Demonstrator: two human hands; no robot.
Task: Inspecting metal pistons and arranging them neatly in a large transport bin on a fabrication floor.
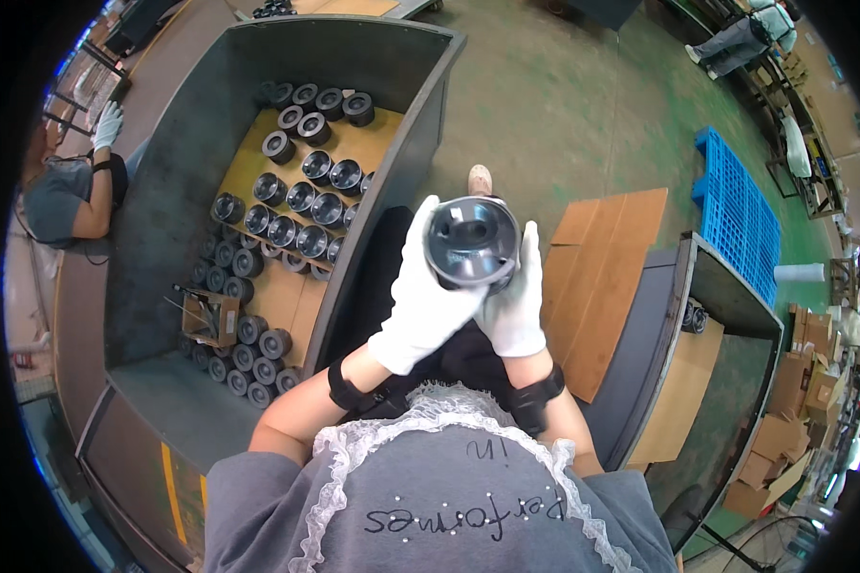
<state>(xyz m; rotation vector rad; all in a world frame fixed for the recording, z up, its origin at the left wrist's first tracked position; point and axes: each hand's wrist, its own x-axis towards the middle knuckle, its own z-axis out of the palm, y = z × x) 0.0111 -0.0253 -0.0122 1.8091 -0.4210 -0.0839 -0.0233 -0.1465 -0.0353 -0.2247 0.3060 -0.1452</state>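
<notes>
Both of my hands wear white gloves and hold a dark, shiny engine piston (472, 243) in front of my body. My left hand (422, 304) wraps its left side and lower edge. On the right side, my right hand (520, 307) closes around it with the thumb side up. The recessed hollow in the piston faces me. To my left stands a deep grey metal bin (380, 205). Many similar pistons (329, 208) sit in it on cardboard sheets, some with hollows up and others showing flat ringed ends.
An open carton (210, 319) rests among the pistons. At my right, a cardboard sheet (597, 286) lies over a grey surface beside another bin (731, 282). A blue plastic pallet (739, 215) stands behind it. One person (72, 196) works left of the bin; another (750, 40) stands far right.
</notes>
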